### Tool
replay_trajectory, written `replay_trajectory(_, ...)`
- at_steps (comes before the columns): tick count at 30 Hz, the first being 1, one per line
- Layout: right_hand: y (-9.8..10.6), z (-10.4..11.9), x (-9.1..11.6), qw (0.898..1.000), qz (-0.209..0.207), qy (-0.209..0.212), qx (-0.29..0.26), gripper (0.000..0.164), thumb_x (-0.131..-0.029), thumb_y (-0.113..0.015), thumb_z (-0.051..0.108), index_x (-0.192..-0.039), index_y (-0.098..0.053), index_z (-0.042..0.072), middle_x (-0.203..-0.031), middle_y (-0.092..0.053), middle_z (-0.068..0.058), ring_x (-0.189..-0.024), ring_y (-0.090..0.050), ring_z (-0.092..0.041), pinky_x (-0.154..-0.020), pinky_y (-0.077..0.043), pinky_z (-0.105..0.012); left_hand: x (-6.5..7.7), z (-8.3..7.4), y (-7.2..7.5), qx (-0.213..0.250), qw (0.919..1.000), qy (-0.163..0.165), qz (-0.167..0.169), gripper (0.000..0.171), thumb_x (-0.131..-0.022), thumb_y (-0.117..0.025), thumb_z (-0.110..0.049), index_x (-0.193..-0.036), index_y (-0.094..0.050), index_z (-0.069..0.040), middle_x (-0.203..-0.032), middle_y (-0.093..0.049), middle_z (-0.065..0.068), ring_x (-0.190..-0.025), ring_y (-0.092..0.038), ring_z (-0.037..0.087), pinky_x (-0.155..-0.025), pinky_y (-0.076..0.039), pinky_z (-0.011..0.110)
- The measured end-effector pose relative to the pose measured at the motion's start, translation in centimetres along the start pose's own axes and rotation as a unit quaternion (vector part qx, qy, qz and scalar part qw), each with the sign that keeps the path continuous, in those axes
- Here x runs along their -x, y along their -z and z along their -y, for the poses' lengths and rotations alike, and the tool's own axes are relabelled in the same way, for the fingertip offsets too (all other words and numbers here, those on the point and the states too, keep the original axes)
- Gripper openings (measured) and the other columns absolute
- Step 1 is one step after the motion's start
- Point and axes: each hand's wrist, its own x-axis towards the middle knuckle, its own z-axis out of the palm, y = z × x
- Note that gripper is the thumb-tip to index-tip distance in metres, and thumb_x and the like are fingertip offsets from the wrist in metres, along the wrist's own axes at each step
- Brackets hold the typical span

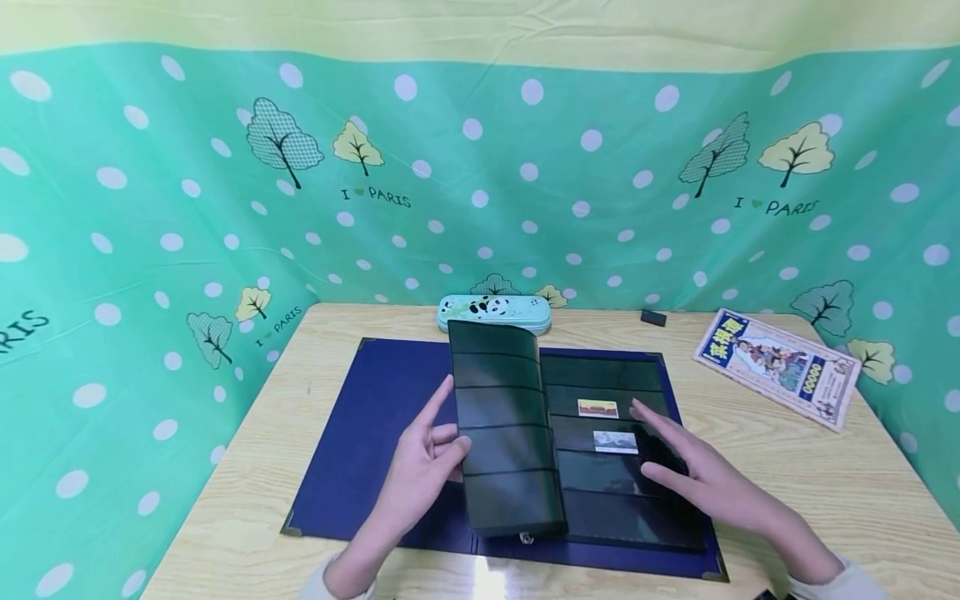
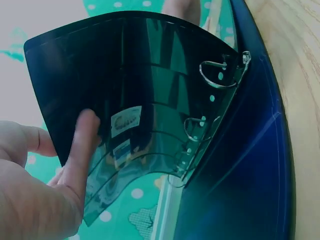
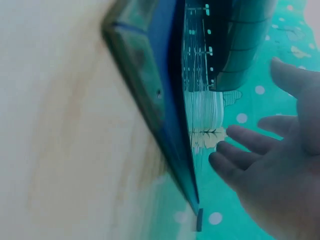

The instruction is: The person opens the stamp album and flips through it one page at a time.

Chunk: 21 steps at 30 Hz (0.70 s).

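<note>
Centrally, a navy album (image 1: 375,417) with metal-capped corners lies spread. The right hand (image 1: 708,479), fingers loosely extended, is over its right side; the left hand (image 1: 417,467) pinches a curved, black, strip-banded page (image 1: 506,433). Right of it sit two stamps (image 1: 616,442).

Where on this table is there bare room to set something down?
The tabletop is bare left of the blue album, and right of it, nearer than the booklet. It is crowded at the album: the left hand holds up a black page, the right hand hovers beside two stamps. Behind the album, the pencil case leaves little room.
</note>
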Motion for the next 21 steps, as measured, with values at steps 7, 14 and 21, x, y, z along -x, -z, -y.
replay_trajectory(7,0.5,-1.3,0.0,0.998,0.054,-0.022,0.010,0.094,-0.105,-0.079,0.038,-0.178,-0.025,0.015,-0.179,-0.026,-0.030,-0.159,-0.026,-0.063,-0.115,-0.034,-0.083,-0.4,-0.4,1.0,0.027,0.9991,0.024,-0.023,0.081,-0.104,-0.063,0.001,-0.176,-0.035,-0.024,-0.083,-0.069,0.005,-0.071,-0.068,0.013,-0.062,-0.063,0.029)
replay_trajectory(14,0.4,-2.1,0.1,0.996,0.080,-0.010,0.037,0.100,-0.097,-0.085,0.048,-0.176,-0.034,0.015,-0.179,-0.025,-0.030,-0.159,-0.022,-0.065,-0.113,-0.034,-0.087,-1.0,-0.3,2.6,0.067,0.9974,0.024,-0.011,0.079,-0.104,-0.063,0.001,-0.176,-0.034,-0.018,-0.087,-0.071,-0.004,-0.080,-0.068,0.007,-0.061,-0.059,0.021)
replay_trajectory(21,0.2,-2.4,0.4,0.994,0.080,0.017,0.074,0.091,-0.099,-0.081,0.050,-0.173,-0.041,0.015,-0.179,-0.026,-0.028,-0.161,-0.023,-0.059,-0.112,-0.038,-0.083,-1.8,0.5,3.7,0.180,0.9821,0.005,0.054,0.081,-0.109,-0.058,0.003,-0.179,-0.020,-0.012,-0.084,-0.068,-0.009,-0.077,-0.069,0.001,-0.065,-0.059,0.016)
